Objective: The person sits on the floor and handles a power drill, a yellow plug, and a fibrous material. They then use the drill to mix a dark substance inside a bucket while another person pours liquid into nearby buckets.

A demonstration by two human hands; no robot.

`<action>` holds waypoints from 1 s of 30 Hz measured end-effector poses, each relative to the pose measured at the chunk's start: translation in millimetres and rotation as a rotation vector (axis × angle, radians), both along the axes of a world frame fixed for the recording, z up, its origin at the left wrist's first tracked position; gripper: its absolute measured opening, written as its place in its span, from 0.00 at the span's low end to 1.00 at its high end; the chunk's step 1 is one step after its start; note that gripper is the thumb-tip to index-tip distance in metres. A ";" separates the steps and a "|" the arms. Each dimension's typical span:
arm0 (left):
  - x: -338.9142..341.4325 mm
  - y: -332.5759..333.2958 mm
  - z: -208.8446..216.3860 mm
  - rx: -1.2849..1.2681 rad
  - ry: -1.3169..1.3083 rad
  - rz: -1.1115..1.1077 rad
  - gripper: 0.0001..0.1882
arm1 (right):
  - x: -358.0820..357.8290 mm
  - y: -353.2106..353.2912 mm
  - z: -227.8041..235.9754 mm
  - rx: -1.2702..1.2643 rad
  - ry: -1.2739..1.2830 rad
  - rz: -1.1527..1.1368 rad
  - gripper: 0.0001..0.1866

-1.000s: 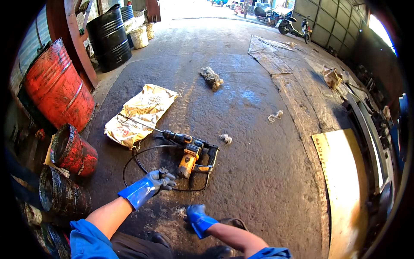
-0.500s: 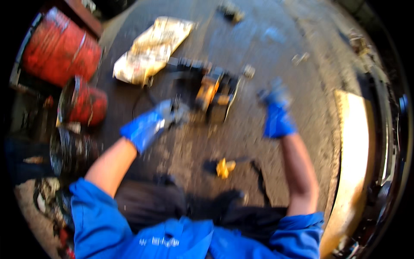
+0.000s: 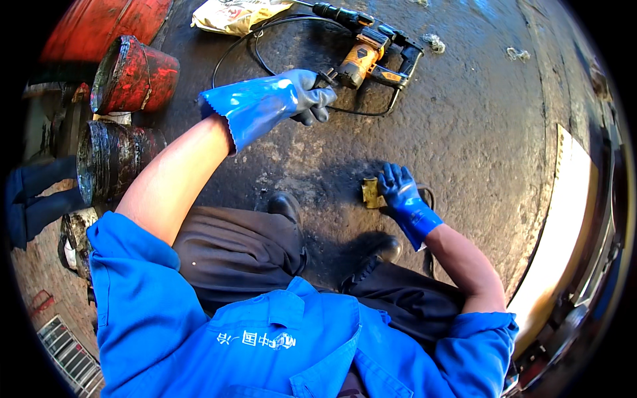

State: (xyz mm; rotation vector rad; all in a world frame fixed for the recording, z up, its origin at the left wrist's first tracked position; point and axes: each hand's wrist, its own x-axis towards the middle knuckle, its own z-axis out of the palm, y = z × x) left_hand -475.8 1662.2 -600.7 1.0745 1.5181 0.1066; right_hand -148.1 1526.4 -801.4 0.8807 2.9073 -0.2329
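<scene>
My left hand [image 3: 306, 98], in a blue rubber glove with a grey palm, is closed around a small black plug [image 3: 325, 77] whose tip sticks out past the thumb. Just beyond it lies an orange and black rotary hammer drill [image 3: 360, 61] on its side, a black cord [image 3: 232, 48] looping from it over the ground. My right hand [image 3: 400, 192], gloved in blue, is low at a small yellow block-shaped piece [image 3: 370, 193]. Its fingers are stretched out along that piece's right side, and the thumb is partly hidden. Whether they touch is hard to tell.
Red, paint-smeared buckets [image 3: 158, 74] and a dark, grimy bucket [image 3: 123, 156] line the left side. A crumpled whitish sack [image 3: 232, 16] lies at the far left. A pale board [image 3: 554, 225] runs along the right. My boots [image 3: 284, 205] stand close by on the dark, stained ground.
My right hand has come down and inward to the yellow piece. My left hand remains near the drill. The whole view has shifted, with the drill now higher in the picture.
</scene>
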 end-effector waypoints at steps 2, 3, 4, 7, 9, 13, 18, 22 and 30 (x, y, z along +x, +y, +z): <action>-1.6 -0.3 10.3 -0.004 0.006 0.010 0.14 | -9.6 3.0 -15.7 0.048 0.091 0.005 0.35; 0.7 0.3 6.1 -0.013 -0.009 0.000 0.09 | -7.3 5.0 -20.9 0.090 0.160 -0.010 0.28; -4.5 1.5 4.7 -0.045 -0.079 -0.011 0.09 | -15.9 19.0 6.1 -0.010 0.264 0.014 0.16; 1.4 4.4 4.2 0.028 -0.052 -0.090 0.20 | -14.6 42.1 47.9 -0.424 0.257 -0.204 0.13; 11.9 3.9 5.6 0.048 -0.085 -0.112 0.19 | -1.5 57.3 68.0 -0.613 0.172 -0.297 0.17; 23.6 -6.0 13.2 0.091 -0.256 -0.149 0.15 | 46.9 66.3 72.6 -1.306 0.628 -0.523 0.33; 39.2 -22.7 37.8 0.079 -0.266 -0.267 0.14 | 56.1 49.8 147.5 -1.526 0.846 -0.533 0.48; 55.1 -27.1 50.2 0.049 -0.267 -0.339 0.15 | 74.6 46.0 136.0 -1.480 0.931 -0.536 0.50; 78.1 -32.6 46.5 0.018 -0.250 -0.491 0.15 | 88.2 51.0 141.8 -1.284 0.973 -0.591 0.46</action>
